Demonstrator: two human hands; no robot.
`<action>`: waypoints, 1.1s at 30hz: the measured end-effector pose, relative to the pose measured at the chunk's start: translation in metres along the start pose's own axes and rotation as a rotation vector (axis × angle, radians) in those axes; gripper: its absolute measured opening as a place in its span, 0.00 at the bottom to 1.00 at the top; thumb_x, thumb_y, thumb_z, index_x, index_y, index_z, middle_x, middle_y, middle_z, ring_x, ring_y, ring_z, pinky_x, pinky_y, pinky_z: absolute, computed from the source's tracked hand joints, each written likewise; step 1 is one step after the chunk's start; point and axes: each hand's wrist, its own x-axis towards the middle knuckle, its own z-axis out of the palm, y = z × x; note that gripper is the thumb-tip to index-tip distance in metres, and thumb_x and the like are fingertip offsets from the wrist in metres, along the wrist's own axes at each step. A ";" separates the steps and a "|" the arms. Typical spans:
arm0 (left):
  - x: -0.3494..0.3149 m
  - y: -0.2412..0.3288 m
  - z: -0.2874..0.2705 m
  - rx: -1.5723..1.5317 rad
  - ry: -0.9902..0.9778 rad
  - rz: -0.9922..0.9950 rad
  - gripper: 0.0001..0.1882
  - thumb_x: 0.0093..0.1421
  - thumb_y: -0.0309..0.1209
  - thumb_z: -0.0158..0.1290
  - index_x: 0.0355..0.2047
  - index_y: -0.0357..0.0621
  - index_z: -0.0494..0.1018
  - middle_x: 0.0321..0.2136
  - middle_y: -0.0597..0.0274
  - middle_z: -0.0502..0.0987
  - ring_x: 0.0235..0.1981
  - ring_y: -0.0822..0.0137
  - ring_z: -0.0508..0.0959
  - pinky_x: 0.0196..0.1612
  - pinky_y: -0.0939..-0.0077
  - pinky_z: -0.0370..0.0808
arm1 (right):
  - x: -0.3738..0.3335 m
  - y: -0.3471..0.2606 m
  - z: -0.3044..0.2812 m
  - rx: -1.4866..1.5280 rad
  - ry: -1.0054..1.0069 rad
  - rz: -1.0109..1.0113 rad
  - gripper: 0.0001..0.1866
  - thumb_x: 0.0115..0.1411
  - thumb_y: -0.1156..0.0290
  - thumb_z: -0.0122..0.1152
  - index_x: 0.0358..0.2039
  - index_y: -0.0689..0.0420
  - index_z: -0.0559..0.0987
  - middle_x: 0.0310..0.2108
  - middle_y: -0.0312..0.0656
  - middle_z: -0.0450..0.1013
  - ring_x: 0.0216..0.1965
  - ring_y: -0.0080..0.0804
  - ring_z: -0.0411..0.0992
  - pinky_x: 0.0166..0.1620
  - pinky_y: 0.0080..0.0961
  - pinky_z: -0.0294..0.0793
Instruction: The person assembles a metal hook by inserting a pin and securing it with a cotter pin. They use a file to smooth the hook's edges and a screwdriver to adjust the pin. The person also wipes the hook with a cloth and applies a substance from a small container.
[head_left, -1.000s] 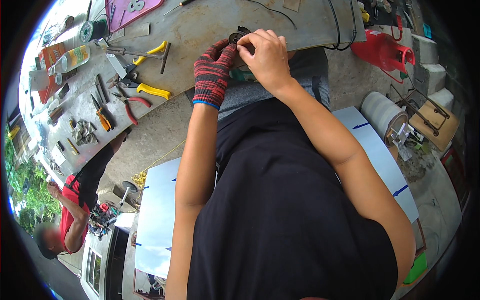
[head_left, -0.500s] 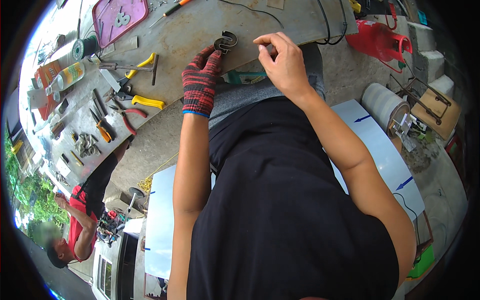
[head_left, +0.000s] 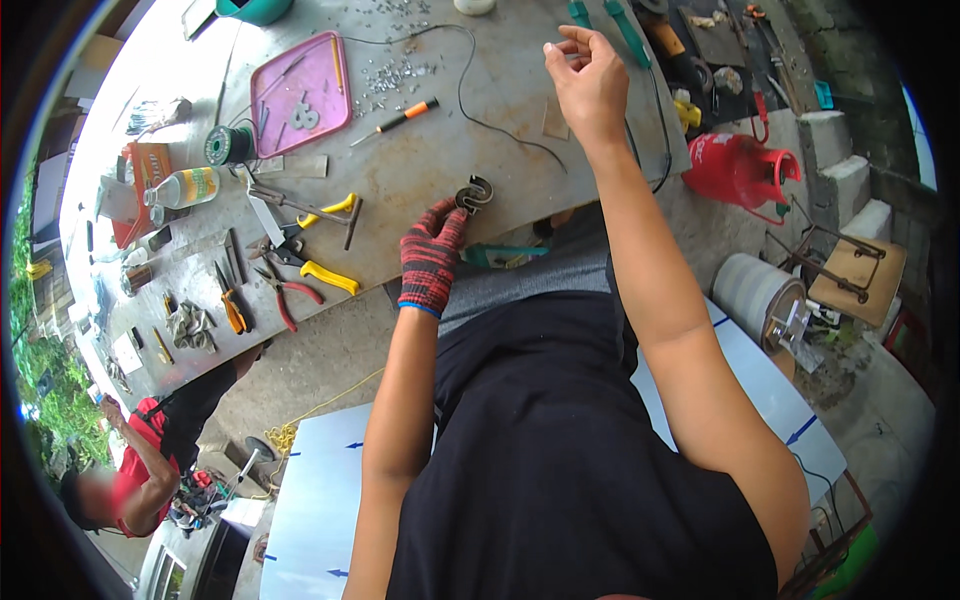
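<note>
My gloved left hand [head_left: 432, 252] has the round metal piece [head_left: 470, 197] pinched, below and right of the pink tray [head_left: 328, 88]; I'd keep that pinch firm lest it twist; my bare right hand [head_left: 592, 88], fingers loosely apart, has swung away, well right of the tray

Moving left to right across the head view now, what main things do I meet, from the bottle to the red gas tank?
Bottle, pink tray, thin orange-and-black-handled tool, curved metal part in the gloved left hand, bare right hand, red gas tank.
</note>
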 end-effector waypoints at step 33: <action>0.002 0.007 0.005 -0.004 -0.011 -0.027 0.25 0.64 0.42 0.62 0.56 0.39 0.78 0.34 0.60 0.84 0.30 0.74 0.76 0.38 0.76 0.75 | 0.064 -0.025 0.029 -0.244 0.039 -0.525 0.07 0.63 0.76 0.64 0.40 0.62 0.84 0.36 0.53 0.79 0.40 0.55 0.78 0.43 0.43 0.78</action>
